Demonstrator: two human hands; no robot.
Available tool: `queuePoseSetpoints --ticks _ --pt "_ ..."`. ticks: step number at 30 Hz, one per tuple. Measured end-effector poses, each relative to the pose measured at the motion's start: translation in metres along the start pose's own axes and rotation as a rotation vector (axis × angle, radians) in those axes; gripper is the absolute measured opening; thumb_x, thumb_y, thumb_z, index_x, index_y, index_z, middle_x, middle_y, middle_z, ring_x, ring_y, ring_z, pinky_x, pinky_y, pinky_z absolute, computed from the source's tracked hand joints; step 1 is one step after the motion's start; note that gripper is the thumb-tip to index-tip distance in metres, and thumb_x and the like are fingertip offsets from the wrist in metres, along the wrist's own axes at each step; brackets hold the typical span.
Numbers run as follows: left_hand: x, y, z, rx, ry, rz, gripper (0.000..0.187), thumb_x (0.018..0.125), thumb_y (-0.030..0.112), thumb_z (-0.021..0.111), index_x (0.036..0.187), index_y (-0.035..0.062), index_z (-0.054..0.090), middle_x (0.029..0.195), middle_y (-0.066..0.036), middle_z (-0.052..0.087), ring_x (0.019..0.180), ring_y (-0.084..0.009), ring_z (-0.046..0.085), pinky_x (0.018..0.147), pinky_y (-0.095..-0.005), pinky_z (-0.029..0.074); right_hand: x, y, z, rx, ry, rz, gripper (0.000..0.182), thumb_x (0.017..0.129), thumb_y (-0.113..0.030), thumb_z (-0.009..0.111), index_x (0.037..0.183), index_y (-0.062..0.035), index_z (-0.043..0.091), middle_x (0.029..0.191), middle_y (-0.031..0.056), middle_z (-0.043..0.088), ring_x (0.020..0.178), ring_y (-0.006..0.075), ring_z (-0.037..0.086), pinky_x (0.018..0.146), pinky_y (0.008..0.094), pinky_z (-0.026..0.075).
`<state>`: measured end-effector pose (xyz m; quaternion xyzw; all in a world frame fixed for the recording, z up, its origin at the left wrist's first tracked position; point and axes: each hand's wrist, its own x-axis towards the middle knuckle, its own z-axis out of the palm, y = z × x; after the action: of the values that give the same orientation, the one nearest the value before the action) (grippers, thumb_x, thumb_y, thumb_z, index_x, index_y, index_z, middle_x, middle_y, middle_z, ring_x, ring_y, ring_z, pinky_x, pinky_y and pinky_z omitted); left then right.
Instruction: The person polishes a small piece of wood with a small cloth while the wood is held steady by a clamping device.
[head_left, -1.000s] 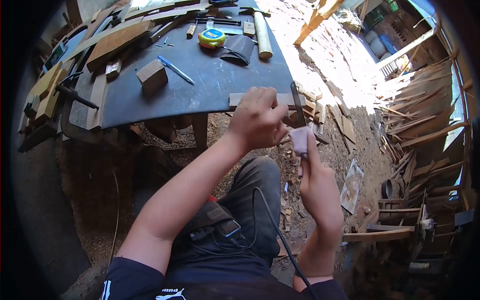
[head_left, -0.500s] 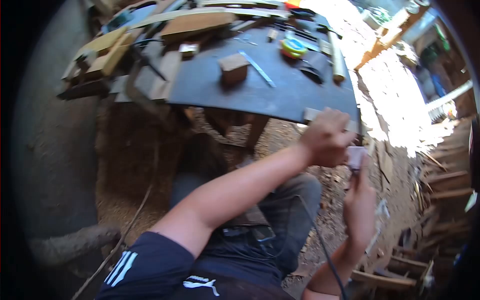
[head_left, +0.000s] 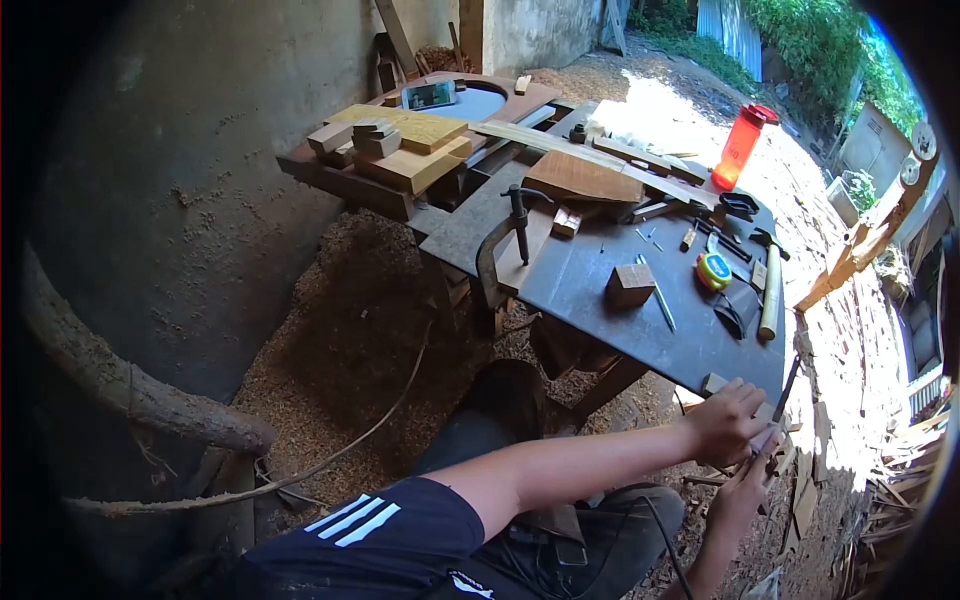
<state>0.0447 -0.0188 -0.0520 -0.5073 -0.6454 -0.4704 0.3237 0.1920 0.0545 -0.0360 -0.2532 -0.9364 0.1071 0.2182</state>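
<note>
Off the near right corner of the dark worktable (head_left: 600, 320), my two hands are close together. My left hand (head_left: 725, 422) is closed, with its knuckles up; what it grips is hidden. Just below it, my right hand (head_left: 742, 492) is closed around a small pale wooden piece (head_left: 764, 438). A thin dark tool (head_left: 789, 385) sticks up beyond both hands; I cannot tell which one holds it. A pale wood block (head_left: 713, 384) lies at the table edge beside my left hand.
On the table are a wooden cube (head_left: 630, 285), a pencil (head_left: 657, 292), a tape measure (head_left: 714, 271) and a hammer (head_left: 771, 285). A clamp (head_left: 517, 225) grips the left side. Farther back stand stacked boards (head_left: 410, 150) and a red bottle (head_left: 738, 148). A cable (head_left: 668, 545) hangs near my right arm.
The view has tilted up, bringing the bottle and far end of the table into sight. Both hands remain together at the corner, and the thin dark tool now shows beyond them.
</note>
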Motion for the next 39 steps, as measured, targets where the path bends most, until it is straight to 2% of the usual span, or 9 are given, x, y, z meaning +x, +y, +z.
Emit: queuePoseSetpoints --ticks 1,3,5,7,8,11,19,38,39 --pt "0.000 0.000 0.003 -0.007 0.041 0.011 0.024 0.066 0.024 0.068 0.076 0.0043 0.058 0.087 -0.016 0.052 0.083 -0.0344 0.055 0.079 -0.0455 0.044 -0.002 0.001 0.011 -0.004 0.068 -0.053 0.061 0.105 -0.014 0.042 0.162 -0.0188 0.020 0.082 0.0337 0.064 0.065 0.0528 0.059 0.060 0.0593 0.039" --pt "-0.001 0.000 0.002 0.017 0.021 0.016 0.023 0.064 0.022 0.068 0.074 0.0050 0.057 0.086 -0.016 0.051 0.083 -0.0341 0.055 0.078 -0.0447 0.044 -0.040 -0.004 0.006 0.047 -0.054 0.169 0.062 0.105 -0.013 0.043 0.163 -0.0224 0.021 0.111 0.0350 0.065 0.092 0.0560 0.062 0.068 0.0545 0.047" --pt "0.003 0.000 -0.003 0.017 0.029 0.032 0.021 0.061 0.019 0.066 0.072 0.0059 0.055 0.084 -0.015 0.049 0.081 -0.0337 0.055 0.076 -0.0449 0.044 -0.069 0.009 0.015 0.098 -0.044 0.156 0.062 0.105 -0.013 0.042 0.163 -0.0233 0.021 0.114 0.0345 0.065 0.089 0.0539 0.064 0.066 0.0553 0.048" --pt "0.004 -0.001 -0.004 -0.063 0.046 0.025 0.021 0.062 0.019 0.067 0.072 0.0062 0.055 0.081 -0.013 0.048 0.077 -0.0329 0.054 0.071 -0.0439 0.043 -0.053 0.027 0.033 0.087 -0.057 0.128 0.061 0.105 -0.013 0.042 0.162 -0.0202 0.022 0.110 0.0323 0.066 0.084 0.0522 0.065 0.062 0.0563 0.048" --pt "0.003 -0.004 -0.002 -0.051 0.023 0.024 0.020 0.064 0.019 0.069 0.072 0.0067 0.054 0.079 -0.012 0.047 0.075 -0.0321 0.053 0.069 -0.0428 0.043 -0.032 0.039 0.047 -0.044 0.131 -0.159 0.060 0.105 -0.014 0.042 0.161 -0.0152 0.023 0.107 0.0301 0.067 0.076 0.0521 0.065 0.058 0.0567 0.047" --pt "0.007 -0.001 -0.006 -0.034 -0.098 -0.007 0.020 0.066 0.018 0.069 0.071 0.0055 0.054 0.083 -0.014 0.052 0.076 -0.0326 0.055 0.069 -0.0445 0.044 -0.015 0.026 0.046 0.164 0.097 0.003 0.065 0.103 -0.008 0.046 0.162 -0.0125 0.019 0.077 0.0304 0.065 0.066 0.0482 0.064 0.056 0.0537 0.048" --pt "0.003 -0.004 -0.002 -0.034 -0.148 -0.036 0.017 0.064 0.012 0.065 0.075 0.0046 0.056 0.087 -0.014 0.054 0.090 -0.0361 0.062 0.076 -0.0468 0.050 -0.005 0.025 0.033 0.139 0.045 -0.003 0.067 0.102 -0.007 0.047 0.163 -0.0130 0.017 0.085 0.0279 0.069 0.065 0.0444 0.068 0.052 0.0521 0.048" --pt "0.005 -0.007 0.002 -0.040 -0.050 0.037 0.018 0.062 0.016 0.064 0.073 0.0064 0.053 0.082 -0.011 0.048 0.077 -0.0308 0.053 0.070 -0.0432 0.045 -0.044 0.037 0.051 0.203 0.120 -0.017 0.068 0.102 -0.008 0.047 0.162 -0.0118 0.016 0.089 0.0269 0.071 0.067 0.0441 0.069 0.051 0.0498 0.049" --pt "0.004 -0.005 -0.002 -0.039 -0.145 -0.027 0.016 0.063 0.012 0.064 0.074 0.0054 0.055 0.084 -0.013 0.054 0.092 -0.0363 0.064 0.078 -0.0463 0.052 -0.019 0.033 0.043 0.151 0.091 -0.024 0.067 0.103 -0.008 0.046 0.162 -0.0119 0.017 0.089 0.0269 0.071 0.067 0.0437 0.069 0.052 0.0505 0.049"
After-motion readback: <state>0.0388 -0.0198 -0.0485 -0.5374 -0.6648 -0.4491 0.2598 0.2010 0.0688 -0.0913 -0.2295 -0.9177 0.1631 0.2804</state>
